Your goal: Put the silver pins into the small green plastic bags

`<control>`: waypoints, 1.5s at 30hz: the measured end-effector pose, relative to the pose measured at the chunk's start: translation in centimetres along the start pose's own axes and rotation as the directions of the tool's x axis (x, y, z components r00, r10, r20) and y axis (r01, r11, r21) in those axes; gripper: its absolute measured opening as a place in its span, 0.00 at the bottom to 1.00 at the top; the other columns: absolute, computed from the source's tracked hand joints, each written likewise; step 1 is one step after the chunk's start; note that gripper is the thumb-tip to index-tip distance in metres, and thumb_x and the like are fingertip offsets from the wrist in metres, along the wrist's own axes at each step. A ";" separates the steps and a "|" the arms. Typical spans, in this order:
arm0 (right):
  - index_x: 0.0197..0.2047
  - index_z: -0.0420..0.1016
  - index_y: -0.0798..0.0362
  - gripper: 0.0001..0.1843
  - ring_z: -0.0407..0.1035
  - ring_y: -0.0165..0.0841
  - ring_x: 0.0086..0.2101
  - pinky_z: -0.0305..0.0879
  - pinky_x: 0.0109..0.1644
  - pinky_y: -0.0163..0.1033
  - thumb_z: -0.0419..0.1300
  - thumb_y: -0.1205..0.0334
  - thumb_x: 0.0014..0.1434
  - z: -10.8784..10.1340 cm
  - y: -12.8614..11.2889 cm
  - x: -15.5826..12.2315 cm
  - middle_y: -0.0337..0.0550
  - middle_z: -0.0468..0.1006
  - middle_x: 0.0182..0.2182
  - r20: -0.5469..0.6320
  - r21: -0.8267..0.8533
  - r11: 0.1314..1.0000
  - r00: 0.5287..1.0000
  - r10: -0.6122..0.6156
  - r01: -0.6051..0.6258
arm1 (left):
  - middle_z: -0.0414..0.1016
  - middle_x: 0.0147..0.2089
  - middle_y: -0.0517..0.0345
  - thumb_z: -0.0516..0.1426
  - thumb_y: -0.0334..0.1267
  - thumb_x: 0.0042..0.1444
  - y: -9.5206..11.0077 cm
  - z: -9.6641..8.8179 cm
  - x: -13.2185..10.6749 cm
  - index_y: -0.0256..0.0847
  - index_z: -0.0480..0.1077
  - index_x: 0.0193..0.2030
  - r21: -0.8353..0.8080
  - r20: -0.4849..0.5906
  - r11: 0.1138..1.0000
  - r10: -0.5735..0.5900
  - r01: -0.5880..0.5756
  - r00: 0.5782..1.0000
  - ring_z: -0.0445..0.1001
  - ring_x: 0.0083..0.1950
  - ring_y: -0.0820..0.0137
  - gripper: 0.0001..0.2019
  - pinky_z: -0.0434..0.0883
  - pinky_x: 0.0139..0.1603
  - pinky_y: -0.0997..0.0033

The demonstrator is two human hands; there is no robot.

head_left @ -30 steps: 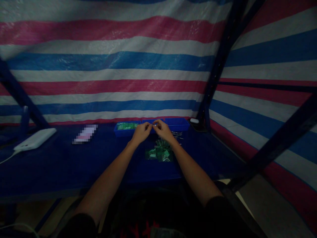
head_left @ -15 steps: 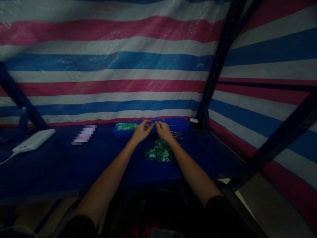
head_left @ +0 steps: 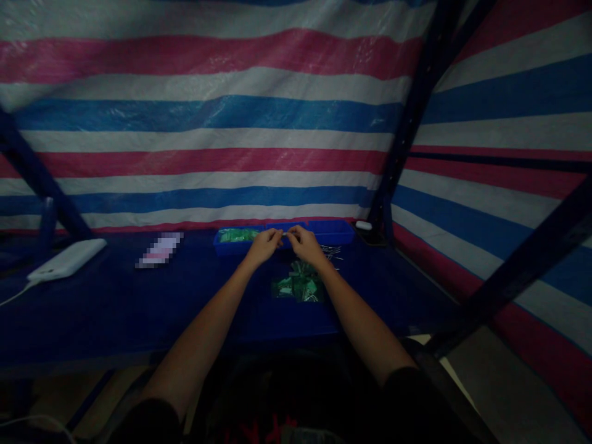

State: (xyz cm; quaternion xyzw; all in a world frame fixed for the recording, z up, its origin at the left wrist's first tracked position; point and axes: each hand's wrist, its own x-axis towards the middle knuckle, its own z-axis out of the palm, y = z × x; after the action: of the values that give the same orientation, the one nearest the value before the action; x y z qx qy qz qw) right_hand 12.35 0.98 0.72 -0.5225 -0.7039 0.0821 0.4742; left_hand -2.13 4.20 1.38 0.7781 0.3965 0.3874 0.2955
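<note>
Striped tarpaulin (head_left: 208, 117) hanging behind, dark blue table (head_left: 115, 302) below, white power bank (head_left: 67, 259) far left, loose metal pins (head_left: 330, 251) just right of the hands. Blue tray (head_left: 333, 232) at the back, green pieces (head_left: 237, 235) filling its left end; more green parts (head_left: 298, 287) heaped under the wrists. Left hand (head_left: 263, 246) and right hand (head_left: 303, 245) meeting fingertip to fingertip, pinched on a small part (head_left: 284, 234) just before the tray, too tiny to identify.

Dim all round, with the light falling from above onto the striped tarp (head_left: 208, 111), where its plastic gives soft sheen in the upper bands. The counter (head_left: 115, 308) sits in deep blue shadow, detail nearly lost. Near the bottom edge it goes almost black. Straight frame bars bow at the sides, wide-lens distortion. A pixelated patch (head_left: 160, 250) blurs one item. Slightly soft and grainy throughout.
</note>
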 end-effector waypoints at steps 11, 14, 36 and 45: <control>0.38 0.72 0.54 0.11 0.65 0.31 0.25 0.58 0.32 0.33 0.51 0.60 0.55 -1.4 3.4 1.5 0.41 0.74 0.24 -0.099 -0.275 0.954 0.990 0.098 -0.121 | 0.74 0.35 0.59 0.52 0.27 0.45 -1.1 0.5 -1.4 0.41 0.71 0.41 0.317 0.524 0.923 0.020 -0.217 0.852 0.70 0.34 0.73 0.16 0.65 0.34 0.77; 0.39 0.72 0.56 0.12 0.66 0.31 0.27 0.59 0.33 0.34 0.52 0.64 0.54 -1.2 4.1 2.8 0.42 0.75 0.26 -0.133 -0.220 0.971 0.989 0.063 -0.092 | 0.71 0.40 0.57 0.56 0.36 0.47 -0.7 0.4 -1.5 0.44 0.70 0.44 0.370 0.546 0.885 0.038 -0.282 0.837 0.70 0.39 0.70 0.16 0.64 0.37 0.75; 0.34 0.75 0.57 0.09 0.69 0.31 0.27 0.63 0.33 0.34 0.56 0.64 0.50 -1.7 2.8 1.9 0.43 0.76 0.25 -0.129 -0.072 0.996 0.991 0.044 -0.053 | 0.71 0.40 0.54 0.56 0.40 0.49 -0.2 1.4 -1.7 0.41 0.71 0.40 0.443 0.503 0.853 0.021 -0.278 0.864 0.70 0.39 0.69 0.12 0.65 0.38 0.74; 0.28 0.75 0.57 0.16 0.68 0.31 0.25 0.60 0.31 0.34 0.53 0.54 0.54 -1.7 3.3 2.1 0.44 0.77 0.23 -0.213 -0.050 0.993 0.973 0.092 -0.104 | 0.70 0.37 0.55 0.54 0.37 0.50 0.2 1.7 -2.0 0.40 0.70 0.38 0.463 0.474 0.840 0.036 -0.284 0.880 0.69 0.38 0.69 0.09 0.65 0.39 0.73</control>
State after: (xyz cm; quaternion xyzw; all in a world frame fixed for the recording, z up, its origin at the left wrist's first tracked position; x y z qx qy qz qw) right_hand 15.76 3.44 0.84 -0.5764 -0.6253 0.0284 0.5253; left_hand -1.37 2.15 -0.06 0.9273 0.3391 0.1003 0.1231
